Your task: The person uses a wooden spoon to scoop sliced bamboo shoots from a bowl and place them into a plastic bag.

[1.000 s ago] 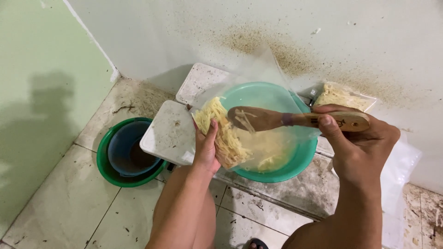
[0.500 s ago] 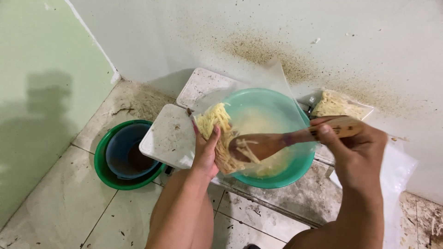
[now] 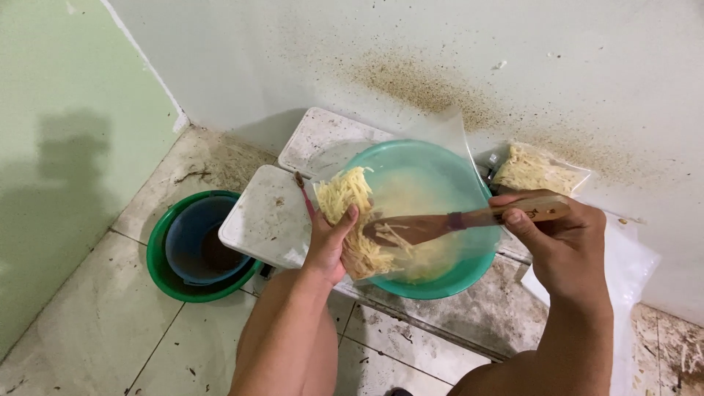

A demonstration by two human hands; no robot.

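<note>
We cannot see the teal bowl's [image 3: 440, 282] contents clearly through the plastic bag [image 3: 440, 147]; both forearms leave the lower edge.

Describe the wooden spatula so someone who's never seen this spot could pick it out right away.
Find the teal bowl on the low slab by the speckled wall. The wooden spatula lies across its mouth, handle in the right hand, blade among yellow shreds. It is the only brown, flat, long-handled thing there.
</note>
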